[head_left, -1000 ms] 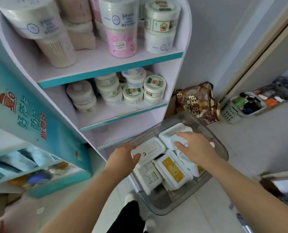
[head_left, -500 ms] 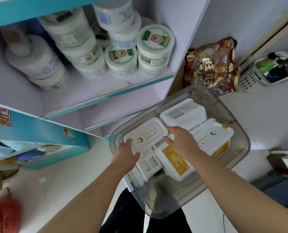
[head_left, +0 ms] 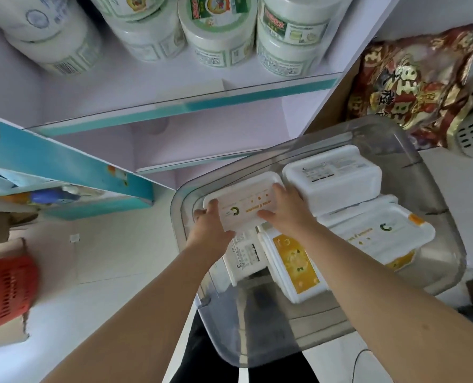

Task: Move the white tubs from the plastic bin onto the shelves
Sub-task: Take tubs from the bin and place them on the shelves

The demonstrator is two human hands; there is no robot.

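Note:
A clear plastic bin (head_left: 437, 222) sits on the floor in front of the shelf unit and holds several white rectangular tubs. My left hand (head_left: 212, 230) and my right hand (head_left: 283, 210) grip the two ends of one white tub (head_left: 243, 205) at the bin's near-left corner, its lid facing up with a green mark and yellow print. Another white tub (head_left: 334, 175) lies behind it. A tub with a yellow label (head_left: 293, 266) lies under my right forearm. The shelf (head_left: 174, 103) above the bin has a teal front edge.
Round white jars with green labels (head_left: 218, 31) fill the shelf above. The shelf space beneath it (head_left: 202, 136) holds nothing that I can see. A red and gold bag (head_left: 412, 78) leans to the right of the unit. A red basket (head_left: 6, 286) sits at far left.
The view has dropped and closed in on the bin. My right hand left a tub at the back and both hands came to grip the front-left tub.

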